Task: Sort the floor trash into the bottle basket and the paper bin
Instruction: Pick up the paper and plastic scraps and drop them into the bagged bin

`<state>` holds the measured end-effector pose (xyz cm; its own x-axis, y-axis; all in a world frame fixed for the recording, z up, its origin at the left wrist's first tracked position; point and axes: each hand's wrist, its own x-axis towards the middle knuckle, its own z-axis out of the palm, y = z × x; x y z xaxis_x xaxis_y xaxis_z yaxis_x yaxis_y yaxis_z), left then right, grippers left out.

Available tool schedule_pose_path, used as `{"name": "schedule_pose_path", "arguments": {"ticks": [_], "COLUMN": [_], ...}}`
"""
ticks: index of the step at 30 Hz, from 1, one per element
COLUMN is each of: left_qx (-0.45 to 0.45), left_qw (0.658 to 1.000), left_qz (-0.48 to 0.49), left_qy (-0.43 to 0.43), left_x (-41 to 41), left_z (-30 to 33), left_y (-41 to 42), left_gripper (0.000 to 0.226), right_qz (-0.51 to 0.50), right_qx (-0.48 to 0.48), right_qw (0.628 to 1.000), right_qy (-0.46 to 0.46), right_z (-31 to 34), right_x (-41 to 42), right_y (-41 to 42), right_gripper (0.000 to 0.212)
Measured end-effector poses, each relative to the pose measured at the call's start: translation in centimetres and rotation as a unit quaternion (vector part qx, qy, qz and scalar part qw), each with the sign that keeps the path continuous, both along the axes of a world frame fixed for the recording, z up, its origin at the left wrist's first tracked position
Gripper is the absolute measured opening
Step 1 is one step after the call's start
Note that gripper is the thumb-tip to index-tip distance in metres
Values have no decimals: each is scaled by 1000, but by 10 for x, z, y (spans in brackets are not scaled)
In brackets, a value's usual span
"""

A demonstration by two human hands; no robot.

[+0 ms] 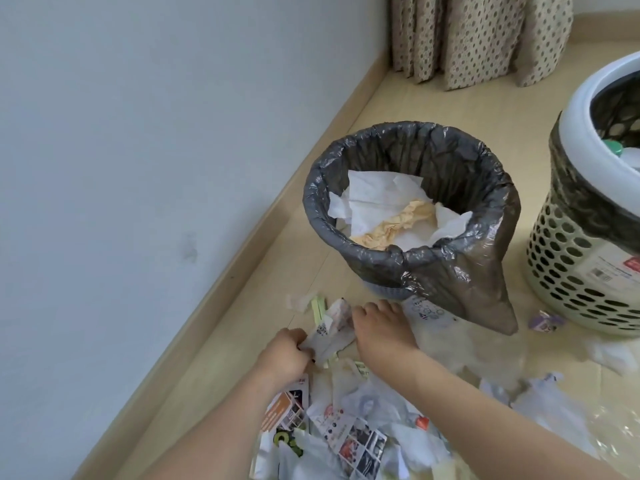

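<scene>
A: Two hands work at lower centre of the frame. We see the left hand [285,351] with fingers curled, pinching one edge of a crumpled paper scrap [333,332] that bears a printed code. The right hand [379,323] sits just beside it, knuckles up, fingers bent down onto the other side of the same scrap. Is the right hand's grasp confirmed?

B: We read it as grasping the scrap, though its fingertips are hidden beneath the hand. The scrap lies at floor level, just in front of the paper bin [408,202].

A: Location of the bin?

B: Centre of the frame. We note a grey liner bag [460,292] folded over its rim, one slack corner hanging down the front. Inside lie white sheets and a crumpled tan sheet [401,220].

A: And the bottle basket [581,258]?

B: Right edge of the frame, perforated wall, white rim, dark liner. We see a green cap [612,146] inside it.

A: Remaining trash?

B: A litter pile [363,427] of printed leaflets, white paper and clear plastic spreads across the lower centre and lower right, on the wooden floor [242,323]. A small purple wrapper [546,322] lies near the basket's foot. A dotted curtain [485,36] hangs at the upper right.
</scene>
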<state>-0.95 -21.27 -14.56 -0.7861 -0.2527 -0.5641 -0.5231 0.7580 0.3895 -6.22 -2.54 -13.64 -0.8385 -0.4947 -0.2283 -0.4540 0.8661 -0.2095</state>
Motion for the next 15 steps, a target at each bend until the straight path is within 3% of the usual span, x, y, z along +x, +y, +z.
{"name": "schedule_pose_path", "arguments": {"ticks": [5, 8, 10, 15], "left_qx": [-5, -114, -186, -250], "left_qw": [994, 981, 966, 936], "left_qz": [-45, -119, -165, -229], "left_qy": [-94, -100, -69, -91], "left_x": [12, 19, 23, 38], "left_z": [18, 37, 56, 106], "left_y": [-16, -21, -21, -24], "left_gripper": [15, 10, 11, 11], "right_qz": [-16, 45, 119, 186], "right_qx": [-17, -89, -84, 3], "right_qw": [1000, 994, 987, 982], "right_qy": [-12, -41, -71, -40], "right_z": [-8, -8, -6, -2], "right_x": [2, 6, 11, 24], "right_y": [-10, -16, -19, -28], "right_gripper": [28, 59, 68, 30]}}
